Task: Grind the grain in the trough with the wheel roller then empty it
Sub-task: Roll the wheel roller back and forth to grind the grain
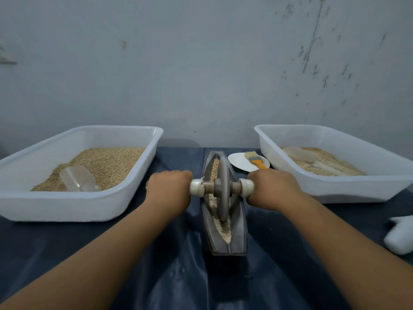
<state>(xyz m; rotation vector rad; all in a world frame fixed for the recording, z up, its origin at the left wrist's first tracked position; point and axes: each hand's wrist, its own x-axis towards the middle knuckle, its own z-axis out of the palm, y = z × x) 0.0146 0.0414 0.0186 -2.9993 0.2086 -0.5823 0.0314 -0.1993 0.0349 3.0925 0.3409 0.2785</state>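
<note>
Your left hand (169, 190) and right hand (271, 188) grip the grey metal wheel roller's (223, 186) wooden axle, the tan grain (221, 227) seemingly part-crushed, the boat-shaped grey trough (240, 231) unemptied.

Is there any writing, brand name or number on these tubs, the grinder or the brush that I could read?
None: no word, brand, number or sign shows anywhere.
The two white plastic tubs, grey metal trough, grey wheel roller, orange-handled brush and white paper plate are all plain.
</note>
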